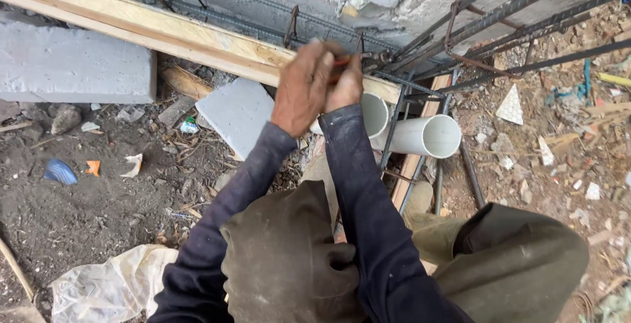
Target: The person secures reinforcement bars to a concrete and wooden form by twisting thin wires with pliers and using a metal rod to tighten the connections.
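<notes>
In the head view, the left hand [301, 86] and the right hand [345, 83] are pressed close together just above the picture's middle, at about 12 o'clock from the person's knees. Both sets of fingers are curled shut around a small tool with a reddish handle [340, 61], only a sliver of which shows between the knuckles; what kind of tool it is cannot be told. The tool's far end meets the rebar cage [460, 30], whose dark bars run off toward 2 o'clock. Directly under the hands, two white plastic pipes [427, 136] lie side by side with their open ends facing 3 o'clock, passing between the upright bars. A long wooden plank [151, 27] slants from 10 o'clock down to the hands, and a grey concrete block [72, 67] rests at 9 o'clock. A flat grey slab [236, 113] lies on the dirt just left of the left wrist, and a crumpled plastic sheet [112, 287] sits at 7 o'clock.
</notes>
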